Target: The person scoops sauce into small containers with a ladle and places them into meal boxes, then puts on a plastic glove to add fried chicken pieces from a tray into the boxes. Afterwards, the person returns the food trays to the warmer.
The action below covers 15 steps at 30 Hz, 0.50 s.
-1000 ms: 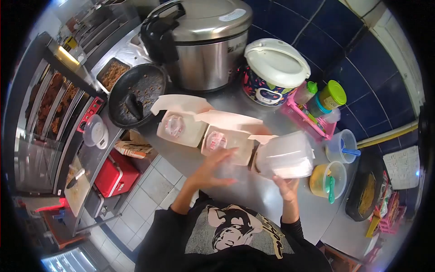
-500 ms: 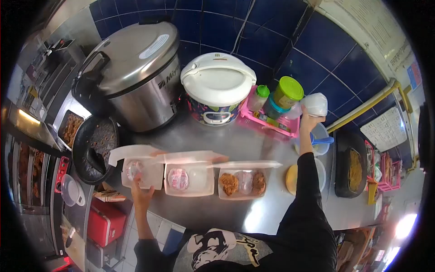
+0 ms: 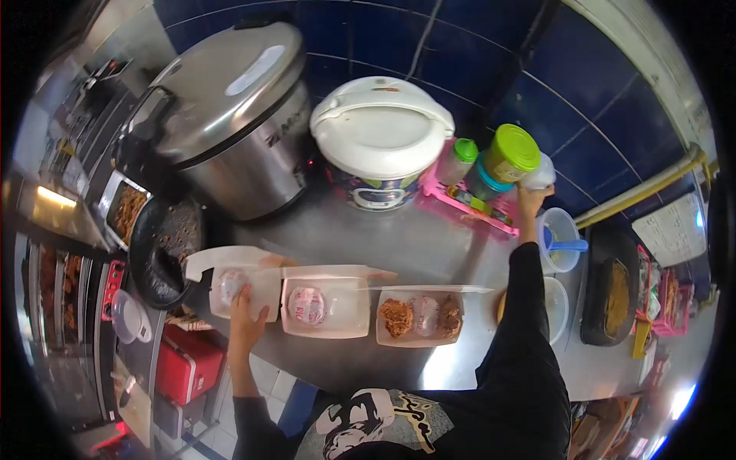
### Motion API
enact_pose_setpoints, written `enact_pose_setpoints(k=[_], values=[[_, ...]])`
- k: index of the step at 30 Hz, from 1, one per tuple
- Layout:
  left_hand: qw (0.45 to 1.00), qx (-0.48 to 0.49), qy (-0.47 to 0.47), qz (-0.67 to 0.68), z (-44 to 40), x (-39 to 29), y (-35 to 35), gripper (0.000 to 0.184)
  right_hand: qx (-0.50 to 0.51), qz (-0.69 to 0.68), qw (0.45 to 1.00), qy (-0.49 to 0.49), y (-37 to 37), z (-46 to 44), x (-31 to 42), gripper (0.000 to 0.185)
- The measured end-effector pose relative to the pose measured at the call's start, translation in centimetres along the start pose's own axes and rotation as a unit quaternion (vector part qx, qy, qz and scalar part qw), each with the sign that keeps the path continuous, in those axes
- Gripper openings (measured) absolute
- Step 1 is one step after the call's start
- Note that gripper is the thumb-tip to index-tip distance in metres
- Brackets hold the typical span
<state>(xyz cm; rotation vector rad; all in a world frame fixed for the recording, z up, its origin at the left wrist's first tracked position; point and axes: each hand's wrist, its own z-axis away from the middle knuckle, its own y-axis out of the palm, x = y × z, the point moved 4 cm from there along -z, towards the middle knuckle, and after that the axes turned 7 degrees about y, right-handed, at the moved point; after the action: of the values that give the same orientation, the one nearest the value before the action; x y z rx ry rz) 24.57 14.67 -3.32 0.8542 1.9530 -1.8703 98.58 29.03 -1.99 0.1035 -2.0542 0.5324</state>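
Note:
My left hand (image 3: 246, 326) is at the leftmost open paper food box (image 3: 264, 285), fingers apart, fingertips touching a round paper-wrapped bundle (image 3: 229, 284) inside. The middle box (image 3: 345, 310) holds a similar bundle with red print (image 3: 307, 307). In the right box (image 3: 414, 340) a wrapped bundle (image 3: 426, 316) lies between pieces of fried chicken (image 3: 396, 317). Stretched out at the upper right, my right hand (image 3: 530, 202) is closed around a white, plastic-looking bundle (image 3: 543, 173), partly hidden by a green-lidded tub (image 3: 512, 153) at the pink basket (image 3: 477, 211).
A large steel rice cooker (image 3: 238, 169) and a white-lidded one (image 3: 383, 130) stand at the back. A black pan (image 3: 172, 264) lies left. On the right are a clear tub (image 3: 560, 257) with a blue scoop (image 3: 567, 245) and a black tray (image 3: 598, 326) of yellowish food.
My right hand has lowered the white bundle towards the basket, behind the green-lidded tub. My left hand still reaches into the left box, its fingers shifted slightly. The camera view has shifted a little.

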Motion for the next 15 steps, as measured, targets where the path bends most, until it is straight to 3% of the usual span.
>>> enact_pose_setpoints(k=[1,2,3,4,5,6,7,8,11,13,15], values=[[1.000,-0.004,-0.008,-0.008,0.0,-0.4,0.1,0.067,0.011,-0.009,0.999,-0.046,1.4,-1.9,-4.2,0.102],[0.999,-0.013,-0.025,-0.019,0.3,-0.5,0.1,0.068,0.055,0.242,0.959,-0.139,1.6,-1.5,-2.7,0.073],[0.999,-0.007,-0.042,0.002,0.3,-0.2,0.3,0.067,-0.025,0.624,0.725,-0.290,1.8,-0.9,-1.2,0.046],[0.998,-0.005,-0.061,0.024,0.1,0.6,0.6,0.067,-0.104,0.737,0.525,-0.413,1.8,0.0,0.1,0.029],[0.998,-0.036,-0.014,-0.054,0.1,1.5,1.3,0.065,-0.109,0.718,0.491,-0.482,2.6,-2.6,-5.2,0.032],[0.989,-0.060,0.033,-0.133,-0.1,1.9,1.7,0.063,-0.073,0.748,0.522,-0.403,2.5,-2.3,-4.1,0.038],[0.993,-0.048,-0.001,-0.110,-0.5,1.4,1.3,0.060,-0.063,0.806,0.292,-0.511,3.0,-2.2,-4.4,0.043],[0.995,-0.037,-0.030,-0.086,-0.9,0.7,1.0,0.057,-0.040,0.799,0.329,-0.503,2.8,-2.4,-4.1,0.043],[0.992,-0.029,-0.094,-0.073,-1.9,0.6,1.2,0.046,0.023,0.732,0.533,-0.425,0.6,-2.2,-4.2,0.045],[0.982,-0.126,0.012,-0.139,-1.3,0.8,1.5,0.046,0.040,0.668,0.654,-0.353,-1.3,-1.7,-3.5,0.047],[0.970,-0.155,-0.005,-0.185,-0.4,-0.7,-1.0,0.047,0.029,0.591,0.757,-0.278,-2.8,-1.2,-1.5,0.048]])
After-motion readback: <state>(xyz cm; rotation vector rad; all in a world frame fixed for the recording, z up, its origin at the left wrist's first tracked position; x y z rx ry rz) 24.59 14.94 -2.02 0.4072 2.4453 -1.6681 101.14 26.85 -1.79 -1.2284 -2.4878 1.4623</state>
